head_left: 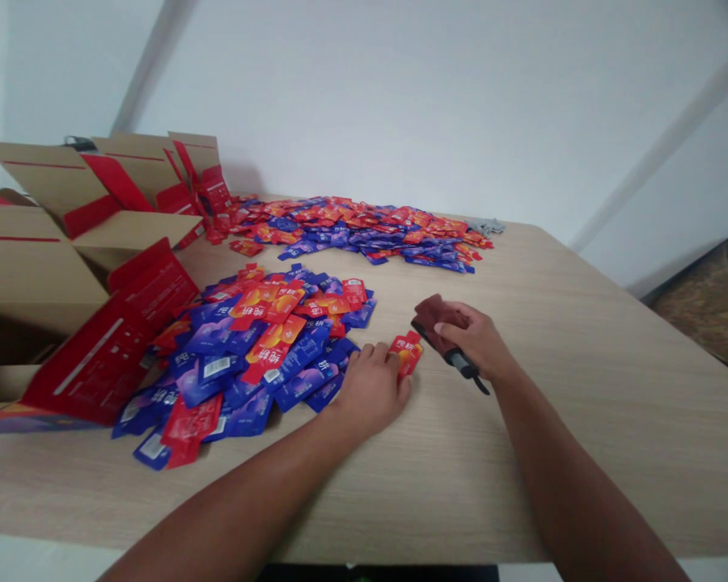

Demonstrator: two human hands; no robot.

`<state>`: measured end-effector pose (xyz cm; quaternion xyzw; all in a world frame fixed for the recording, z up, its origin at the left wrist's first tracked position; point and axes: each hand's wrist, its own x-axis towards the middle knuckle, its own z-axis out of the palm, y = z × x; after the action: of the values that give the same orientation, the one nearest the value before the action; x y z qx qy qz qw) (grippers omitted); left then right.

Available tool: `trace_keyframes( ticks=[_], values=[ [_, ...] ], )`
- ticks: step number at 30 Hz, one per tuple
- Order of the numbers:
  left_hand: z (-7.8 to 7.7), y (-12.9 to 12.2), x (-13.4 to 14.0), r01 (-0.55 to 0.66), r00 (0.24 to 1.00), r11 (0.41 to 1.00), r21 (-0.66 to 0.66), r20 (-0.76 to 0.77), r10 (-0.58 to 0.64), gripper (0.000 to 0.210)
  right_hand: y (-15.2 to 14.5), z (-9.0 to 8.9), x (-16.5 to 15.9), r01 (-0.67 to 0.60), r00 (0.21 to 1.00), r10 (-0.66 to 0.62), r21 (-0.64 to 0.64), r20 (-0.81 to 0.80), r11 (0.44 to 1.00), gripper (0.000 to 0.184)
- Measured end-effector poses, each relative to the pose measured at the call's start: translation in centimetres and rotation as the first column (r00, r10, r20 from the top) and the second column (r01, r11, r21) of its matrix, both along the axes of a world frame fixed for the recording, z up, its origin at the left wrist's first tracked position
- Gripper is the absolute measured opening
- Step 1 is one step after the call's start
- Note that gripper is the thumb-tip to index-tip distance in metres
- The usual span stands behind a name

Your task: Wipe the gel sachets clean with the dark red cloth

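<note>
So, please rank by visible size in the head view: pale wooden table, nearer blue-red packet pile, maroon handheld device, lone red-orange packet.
Table
Nearer pile
Maroon device
Lone packet, partly covered by left hand

Indoors. I'd log it as a small packing or sorting workroom, though an office corner can't be ruled out. Signs: I'm at a broad table (582, 453) with a pale wood-grain top, a plain white wall (430, 105) just behind it. Small printed packets (276, 343), red and blue, lie in bulk: one heap near me on the left, a longer one along the far edge. Open cardboard boxes (106, 364) crowd the left end. Brown patterned surface (713, 295) at far right; too little shows to name it.
</note>
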<state>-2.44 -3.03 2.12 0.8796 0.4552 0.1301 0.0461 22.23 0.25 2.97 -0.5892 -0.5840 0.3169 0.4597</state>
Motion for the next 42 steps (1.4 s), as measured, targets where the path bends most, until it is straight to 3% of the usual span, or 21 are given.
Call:
trace_keyframes(
  ticks=[2,4,9,15,19,23,26,30,36,42],
  values=[
    [-0.1,-0.3,0.0,0.003,1.0,1.0,0.006,-0.009,-0.003,0.031,-0.8,0.2,-1.5,-0.217,0.973,0.222,-0.067,0.064,0.974,0.049],
    [-0.1,-0.3,0.0,0.006,1.0,1.0,0.004,-0.016,-0.006,0.029,-1.3,-0.2,-2.7,-0.344,0.916,0.351,-0.072,0.195,0.936,0.05],
    [-0.1,0.0,-0.1,-0.003,1.0,1.0,-0.011,-0.027,0.003,0.028,-0.8,-2.4,-3.5,-0.323,0.822,0.262,0.036,0.505,0.946,0.055],
    [-0.2,0.1,0.0,0.005,0.999,1.0,-0.004,-0.039,-0.005,0.031,1.0,-3.6,-2.1,-0.126,0.792,0.095,0.009,0.603,0.992,0.045],
    [-0.3,0.1,0.0,-0.001,1.0,1.0,0.006,-0.031,0.001,0.032,1.2,-4.0,-1.9,-0.027,0.754,-0.014,0.052,0.657,0.998,0.048],
    [-0.4,0.1,-0.2,0.005,1.0,1.0,0.002,-0.017,-0.005,0.031,0.7,-3.3,-2.1,-0.089,0.789,0.027,0.071,0.614,0.993,0.045],
    [-0.3,0.2,-0.2,0.006,1.0,1.0,-0.008,-0.006,-0.006,0.031,0.1,-2.3,-2.5,-0.21,0.838,0.133,0.088,0.529,0.974,0.035],
    [-0.3,0.1,-0.2,0.005,1.0,1.0,-0.011,-0.002,-0.005,0.028,-0.9,-1.0,-3.6,-0.339,0.817,0.254,0.074,0.518,0.938,0.032],
    [-0.5,0.1,-0.1,0.0,1.0,1.0,-0.004,0.001,0.0,0.027,-1.7,-0.6,-4.6,-0.321,0.784,0.27,-0.006,0.559,0.947,0.036],
    [-0.4,0.1,-0.1,-0.007,1.0,1.0,-0.019,-0.001,0.007,0.029,-0.3,-2.1,-4.2,-0.238,0.807,0.188,0.017,0.561,0.971,0.036]
  ],
)
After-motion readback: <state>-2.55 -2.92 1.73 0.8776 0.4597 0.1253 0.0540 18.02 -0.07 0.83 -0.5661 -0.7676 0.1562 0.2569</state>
